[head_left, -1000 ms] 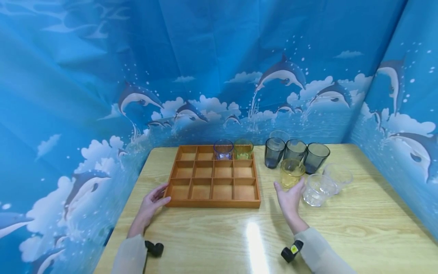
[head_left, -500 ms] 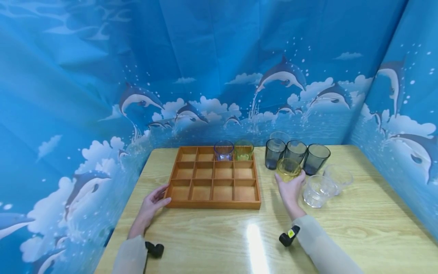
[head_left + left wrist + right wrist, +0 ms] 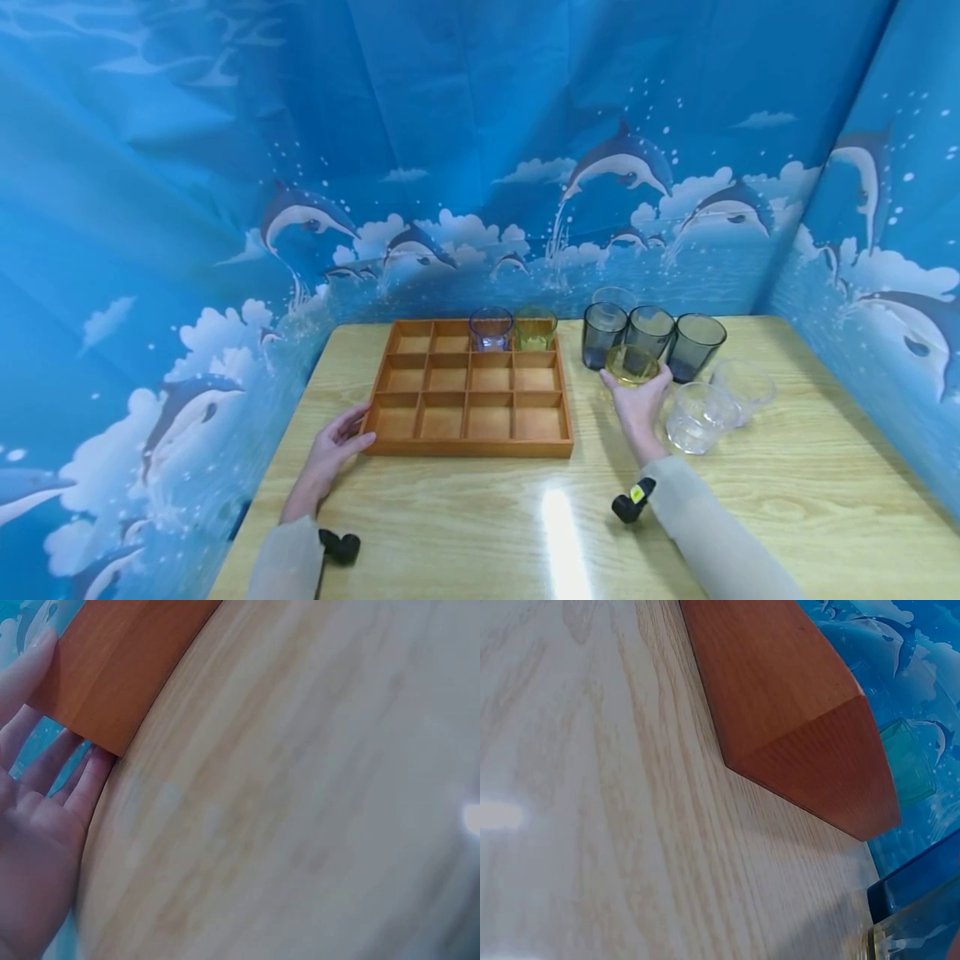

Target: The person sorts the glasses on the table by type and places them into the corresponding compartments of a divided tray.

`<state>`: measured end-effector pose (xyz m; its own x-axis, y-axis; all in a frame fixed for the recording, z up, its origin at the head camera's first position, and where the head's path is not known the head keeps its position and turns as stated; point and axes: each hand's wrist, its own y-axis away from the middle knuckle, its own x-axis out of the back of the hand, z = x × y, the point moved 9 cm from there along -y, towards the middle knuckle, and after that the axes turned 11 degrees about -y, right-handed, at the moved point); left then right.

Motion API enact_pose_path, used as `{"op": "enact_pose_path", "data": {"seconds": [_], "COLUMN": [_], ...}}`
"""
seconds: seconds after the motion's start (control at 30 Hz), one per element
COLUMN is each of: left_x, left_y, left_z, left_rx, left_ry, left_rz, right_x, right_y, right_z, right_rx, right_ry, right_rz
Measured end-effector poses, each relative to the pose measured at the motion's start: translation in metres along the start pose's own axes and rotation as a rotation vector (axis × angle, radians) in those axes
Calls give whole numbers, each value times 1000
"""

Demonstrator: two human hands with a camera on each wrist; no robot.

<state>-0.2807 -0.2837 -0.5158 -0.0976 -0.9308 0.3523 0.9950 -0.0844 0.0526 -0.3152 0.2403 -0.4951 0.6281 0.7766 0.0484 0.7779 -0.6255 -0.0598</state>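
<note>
Right hand (image 3: 639,412) grips the yellow glass (image 3: 632,371), fingers curled round it, just in front of three grey glasses (image 3: 648,332), right of the wooden tray (image 3: 467,447); left hand (image 3: 328,447) holds the tray's near-left corner between thumb and fingers

Counted: one wooden tray (image 3: 467,448), twelve compartments (image 3: 395,421). Nine glasses (image 3: 693,346) in view: three dark glasses (image 3: 602,337), three clear glasses (image 3: 696,423), one yellow glass (image 3: 632,367), one blue glass (image 3: 491,335), one green glass (image 3: 535,335). Two wrist cameras (image 3: 628,507); one surface (image 3: 480,517).
</note>
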Motion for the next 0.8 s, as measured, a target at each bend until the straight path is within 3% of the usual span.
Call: {"op": "enact_pose_path", "data": {"seconds": [0.23,0.8], "left_x": [0,0], "left_y": [1,1], "left_z": [1,1], "left_rx": [4,-3], "left_ry": [1,31], "left_rz": [-1,0], "right_x": [1,-22], "right_y": [3,33], "right_z": [-4,-54], "right_rx": [23,211], "right_ry": [-4,3], "right_rz": [-24,-181]}}
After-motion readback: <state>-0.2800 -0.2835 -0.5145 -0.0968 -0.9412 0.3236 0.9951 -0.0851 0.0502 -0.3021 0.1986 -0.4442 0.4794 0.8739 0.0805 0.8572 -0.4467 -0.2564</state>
